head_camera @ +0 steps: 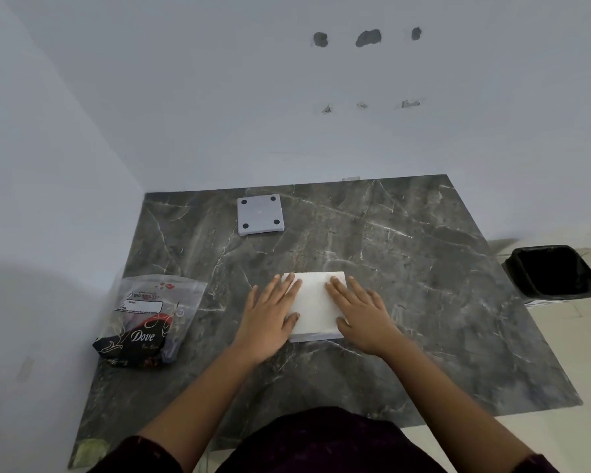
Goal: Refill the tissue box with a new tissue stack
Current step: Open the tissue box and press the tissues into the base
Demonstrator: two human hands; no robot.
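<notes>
A white tissue stack [316, 302] lay flat on the dark marble table [423, 268], in the middle of it toward the person's side. A thin grey edge showed under the stack's near side; whether that was the tissue box itself could not be told.

The left hand [270, 319] rested palm down on the stack's left edge, fingers extended and slightly spread, its thumb lying on the white surface near the stack's near-left corner. The right hand [362, 312] rested palm down on the stack's right edge in the same way, fingers extended over the far-right part and thumb at the near-right corner. Neither hand pinched or closed around anything; both lay flat against the top of the stack.

Beyond the stack, well apart from it and somewhat to its left, a grey square panel [260, 215] with four dark round pads at its corners lay flat near the wall. To the left of the stack, at the table's left edge, sat a crumpled plastic tissue packet [144, 319] printed with "Dove". Far to the right of the stack, off the table, stood a bin with a black liner [556, 271].
</notes>
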